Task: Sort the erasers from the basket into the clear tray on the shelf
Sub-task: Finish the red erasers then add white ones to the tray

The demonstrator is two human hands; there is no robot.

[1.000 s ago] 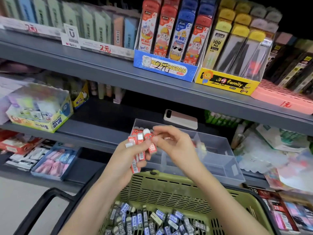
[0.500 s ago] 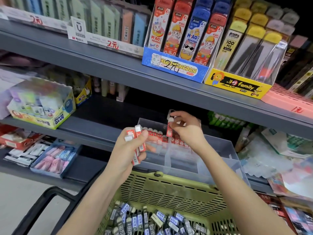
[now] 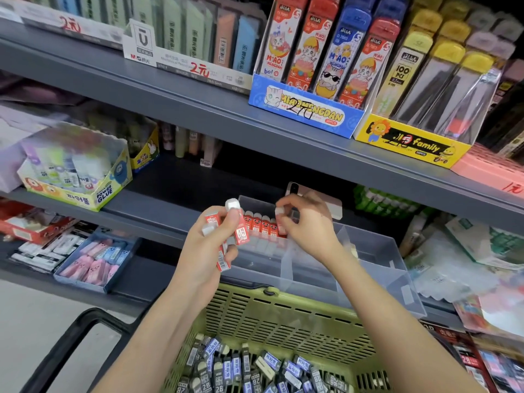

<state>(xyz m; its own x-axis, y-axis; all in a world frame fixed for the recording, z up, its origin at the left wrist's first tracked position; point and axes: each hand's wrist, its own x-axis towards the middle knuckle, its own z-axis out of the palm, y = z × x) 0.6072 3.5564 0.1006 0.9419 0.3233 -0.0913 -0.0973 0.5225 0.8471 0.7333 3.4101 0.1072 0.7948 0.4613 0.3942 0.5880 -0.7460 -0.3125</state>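
Clear tray (image 3: 377, 268): one row of red-sleeved erasers (image 3: 262, 224) filed; left hand (image 3: 209, 245) clutches several, right hand (image 3: 307, 225) pinches one; basket (image 3: 283, 316) holds many blue-sleeved erasers (image 3: 249, 367).

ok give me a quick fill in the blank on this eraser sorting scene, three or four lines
1. The left hand holds a bunch of erasers in ____ sleeves.
2. The right hand is over the clear tray, at a row of erasers standing in its ____ compartment.
3. The erasers left in the basket have mostly black and ____ sleeves.
4. The basket is ____ in colour.

Missing words: red; left; blue; green
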